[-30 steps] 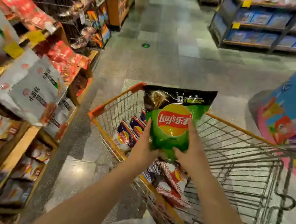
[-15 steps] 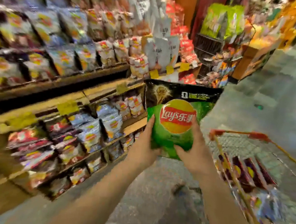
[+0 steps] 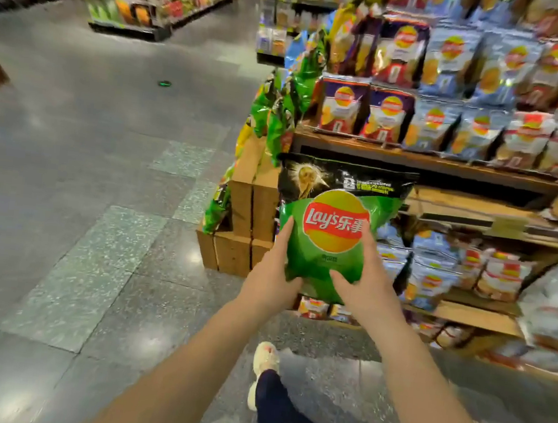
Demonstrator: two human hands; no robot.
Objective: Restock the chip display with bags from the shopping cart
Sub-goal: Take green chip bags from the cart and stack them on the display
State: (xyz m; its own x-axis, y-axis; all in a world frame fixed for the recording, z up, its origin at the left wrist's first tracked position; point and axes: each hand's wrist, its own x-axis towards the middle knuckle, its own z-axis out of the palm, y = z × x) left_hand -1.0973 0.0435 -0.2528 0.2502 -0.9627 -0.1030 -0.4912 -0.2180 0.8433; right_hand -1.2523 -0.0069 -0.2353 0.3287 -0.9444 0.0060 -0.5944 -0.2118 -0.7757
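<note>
1. Supermarket aisle with grey speckled floor tiles; a wooden chip display point(image 3: 424, 157) fills the right side, its shelves packed with blue, purple and red-and-white bags.
2. Both hands carry one green chip bag point(image 3: 332, 230) upright in front of the display's near corner, its long axis vertical and the black top band uppermost.
3. Left hand point(image 3: 272, 279) grips the bag's lower left edge, fingers running up its side; right hand point(image 3: 366, 282) grips the lower right, thumb across the front. Each grip is closed on the bag, and neither hand is noticeably nearer the shelves.
4. More green bags point(image 3: 281, 108) hang or stand at the display's left end corner, up and slightly left of the held bag, near but apart from it.
5. Judging by colour, that end corner is the likely slot, so the coming move would be a lift forward and upward, keeping the bag upright.
6. No shopping cart is in view.
</note>
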